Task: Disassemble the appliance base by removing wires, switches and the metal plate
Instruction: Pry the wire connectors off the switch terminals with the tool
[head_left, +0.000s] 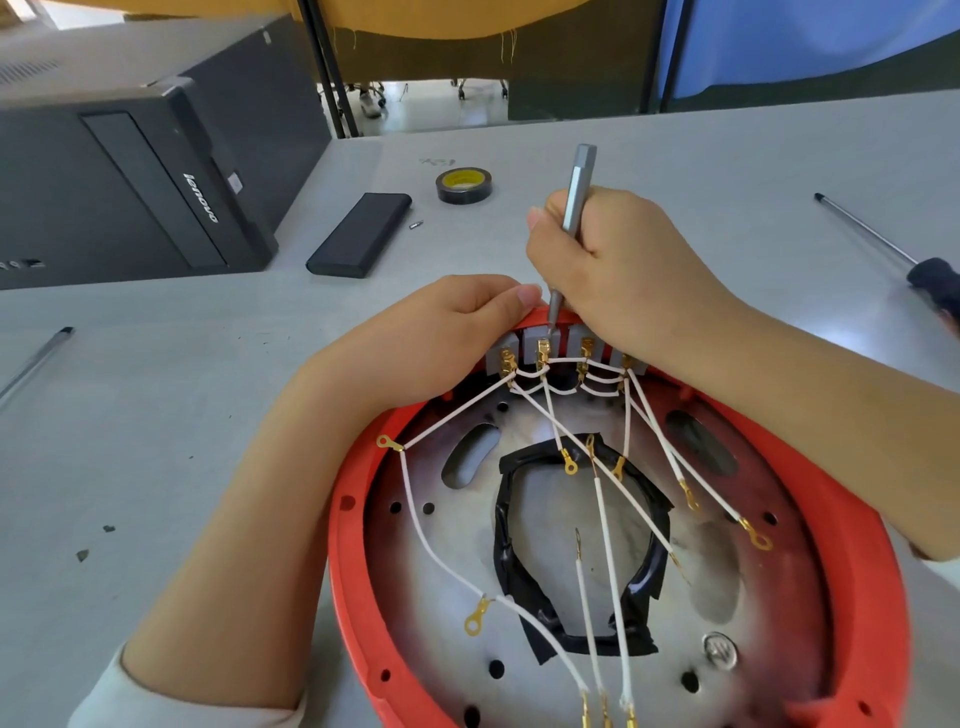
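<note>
Grey metal fills the right hand (618, 270): its grip is curled round a slim screwdriver (574, 208) that stands nearly upright, handle leaning slightly away from the person, tip pointing down into the row of grey switches (563, 349). That tip meets the second switch from the left, just behind its brass terminal, so the tool's long axis runs almost straight down onto the switch while the row itself runs left to right along the far rim of the red base (872, 587). The left hand (441, 332) lies just left of the switches, its grip pinching the rim and the end of the row, thumb tip nearly touching the screwdriver shaft; it looks to be steadying the base. Of the two, the right hand is directly over the switches. From the switches white wires (602, 519) fan toward the person across the metal plate (441, 561), ring lugs loose at their ends. Next, I judge, comes prying or unscrewing at that switch, pressing downward. The base rests on the grey desk (156, 415).
</note>
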